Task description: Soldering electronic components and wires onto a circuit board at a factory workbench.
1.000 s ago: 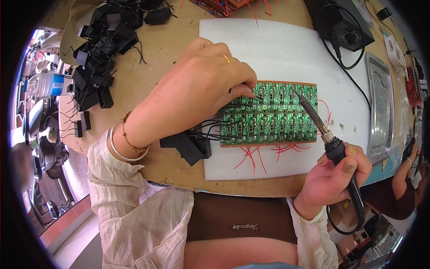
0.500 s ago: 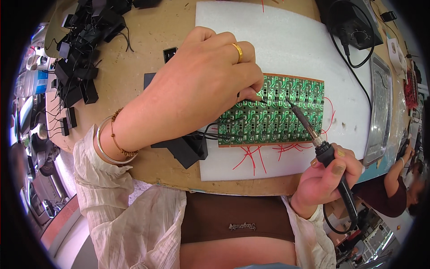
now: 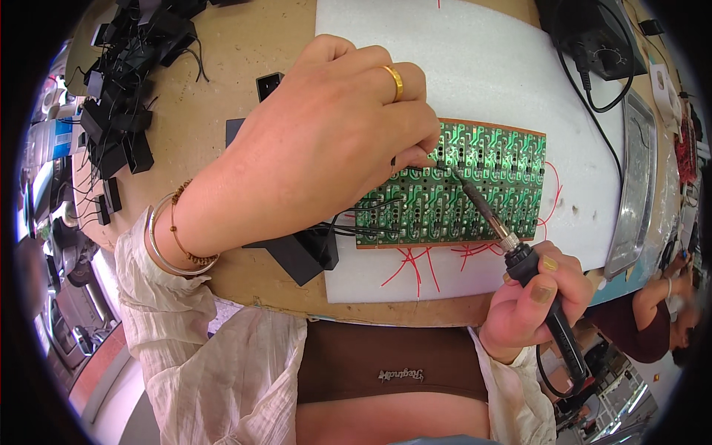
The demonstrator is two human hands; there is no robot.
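Green circuit board lies flat on a white foam sheet, below and right of the left hand's fingertips and ahead of the right hand. Left: thumb and fingertips drawn narrow over the board, apparently pinching a black wire; the fingers hide most of that grip. Right: closed round the dark handle of a soldering iron, metal tip slanting up to just beside the left fingertips; can't tell whether it touches the board. Red wires poke out at the board's near edge, between the hands. Black plastic case sits under the left wrist; metal tray beyond the right hand, off to its right.

Handling, my guess: board light, stiff, prone to scratches and lifted joints, so hold it by the brown long edges. Wire thin, bendy, easily tugged loose; pinch on the insulation. Iron light, likely hot up front; grip the handle only.
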